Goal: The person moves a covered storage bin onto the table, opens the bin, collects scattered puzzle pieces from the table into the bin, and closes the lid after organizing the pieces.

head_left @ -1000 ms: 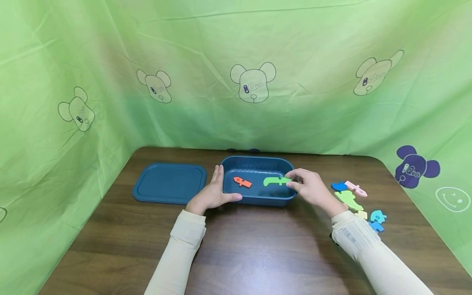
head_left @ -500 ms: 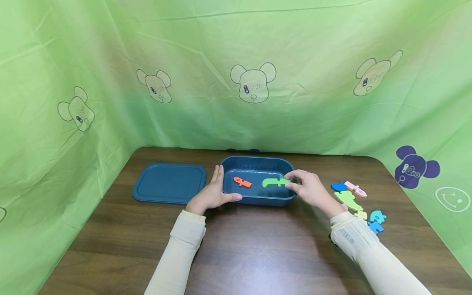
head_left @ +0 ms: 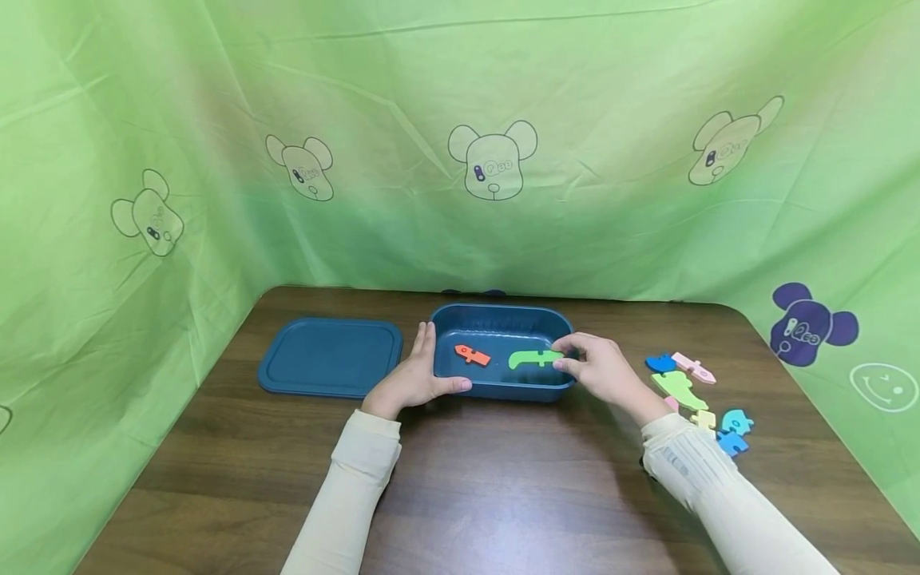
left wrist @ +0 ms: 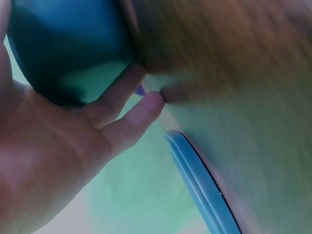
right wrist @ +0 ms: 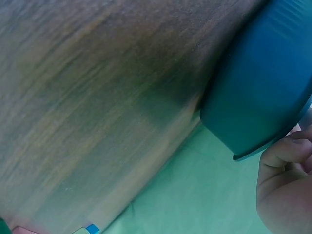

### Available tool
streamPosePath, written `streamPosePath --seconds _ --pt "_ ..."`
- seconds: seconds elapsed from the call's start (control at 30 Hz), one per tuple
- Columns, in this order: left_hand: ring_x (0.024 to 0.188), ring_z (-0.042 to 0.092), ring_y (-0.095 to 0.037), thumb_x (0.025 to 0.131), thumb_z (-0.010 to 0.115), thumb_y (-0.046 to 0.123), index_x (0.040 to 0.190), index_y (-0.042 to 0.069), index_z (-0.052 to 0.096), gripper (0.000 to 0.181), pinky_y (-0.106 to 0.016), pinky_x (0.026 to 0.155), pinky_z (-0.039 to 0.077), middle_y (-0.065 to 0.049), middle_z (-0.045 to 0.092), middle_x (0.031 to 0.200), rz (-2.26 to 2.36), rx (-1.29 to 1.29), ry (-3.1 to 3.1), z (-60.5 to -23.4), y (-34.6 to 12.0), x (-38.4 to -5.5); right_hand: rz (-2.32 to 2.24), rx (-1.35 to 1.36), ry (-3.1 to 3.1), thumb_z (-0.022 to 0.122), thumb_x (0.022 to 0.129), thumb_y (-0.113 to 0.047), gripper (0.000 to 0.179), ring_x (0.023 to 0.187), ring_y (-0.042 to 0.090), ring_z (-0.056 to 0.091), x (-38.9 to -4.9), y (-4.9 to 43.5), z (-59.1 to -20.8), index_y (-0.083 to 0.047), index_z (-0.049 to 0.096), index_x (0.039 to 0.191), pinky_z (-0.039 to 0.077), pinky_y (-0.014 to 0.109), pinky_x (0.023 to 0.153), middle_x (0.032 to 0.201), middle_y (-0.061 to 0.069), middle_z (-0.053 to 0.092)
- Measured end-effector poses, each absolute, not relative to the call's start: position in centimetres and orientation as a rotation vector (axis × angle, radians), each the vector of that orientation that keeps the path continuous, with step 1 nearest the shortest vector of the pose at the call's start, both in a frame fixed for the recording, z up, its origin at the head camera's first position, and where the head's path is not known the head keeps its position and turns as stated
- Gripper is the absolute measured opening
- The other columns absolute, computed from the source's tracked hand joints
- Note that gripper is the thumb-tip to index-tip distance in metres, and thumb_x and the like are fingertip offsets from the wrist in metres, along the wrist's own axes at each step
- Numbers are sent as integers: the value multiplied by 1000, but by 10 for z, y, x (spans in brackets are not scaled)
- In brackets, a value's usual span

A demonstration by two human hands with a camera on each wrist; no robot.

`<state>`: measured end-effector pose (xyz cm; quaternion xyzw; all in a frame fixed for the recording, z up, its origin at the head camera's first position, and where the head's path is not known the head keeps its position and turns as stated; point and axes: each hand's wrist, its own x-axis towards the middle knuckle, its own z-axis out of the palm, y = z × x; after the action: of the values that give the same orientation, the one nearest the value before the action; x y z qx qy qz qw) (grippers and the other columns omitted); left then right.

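A dark blue rectangular box [head_left: 503,390] stands uncovered near the back of the table. My left hand [head_left: 410,385] rests against its left end, fingers straight along the outside and thumb over the front rim. In the left wrist view, two straight fingers [left wrist: 134,119] reach down beside the box wall. My right hand [head_left: 600,367] is at the right end, thumb and fingers pinching the end of a flat green puzzle piece [head_left: 530,359] inside the box. An orange puzzle piece [head_left: 472,354] lies on the box floor to the left. The right wrist view hides the green piece behind the box wall.
A blue lid [head_left: 331,355] lies flat left of the box. Right of the right hand lie several flat puzzle pieces: a pink one [head_left: 694,368], a light green one [head_left: 679,390], a yellow one [head_left: 704,420] and blue ones [head_left: 732,443]. A green printed curtain [head_left: 496,247] hangs behind.
My right hand has shifted slightly left and down, and the green puzzle piece has moved a little left with it. The left hand and the box have stayed in place.
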<state>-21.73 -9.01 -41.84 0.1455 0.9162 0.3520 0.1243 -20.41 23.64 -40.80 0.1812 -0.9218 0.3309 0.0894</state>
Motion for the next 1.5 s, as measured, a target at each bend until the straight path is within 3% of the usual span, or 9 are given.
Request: streamPosePath --seconds 0.63,0.87,1.03,1.5 --pt "144 33 -42 84 76 59 162 14 -9 125 -52 107 40 -7 -13 168 1030 430 2670 -419 -90 -218 957 552 -2762 75 92 -7 22 80 21 55 -203 235 -407 -2 74 113 47 38 72 108 9 71" --pt "144 33 -41 84 76 59 162 15 -10 124 -52 106 41 -5 -15 168 1023 417 2666 -418 -90 -217 902 594 -2765 75 92 -8 28 95 30 63 -202 237 -406 3 71 117 50 48 82 112 15 70" --pt "143 34 -41 84 76 60 162 16 -10 125 -52 105 42 -5 -15 168 1020 414 2667 -417 -90 -217 904 523 -2730 74 92 -7 24 82 25 63 -200 246 -404 1 72 115 51 40 71 109 13 71" --pt "145 30 -42 84 76 60 162 14 -10 125 -53 104 43 -7 -13 169 1041 424 2666 -421 -89 -217 864 271 -2722 72 96 -17 24 87 24 67 -179 320 -387 -3 72 116 50 34 70 110 17 73"
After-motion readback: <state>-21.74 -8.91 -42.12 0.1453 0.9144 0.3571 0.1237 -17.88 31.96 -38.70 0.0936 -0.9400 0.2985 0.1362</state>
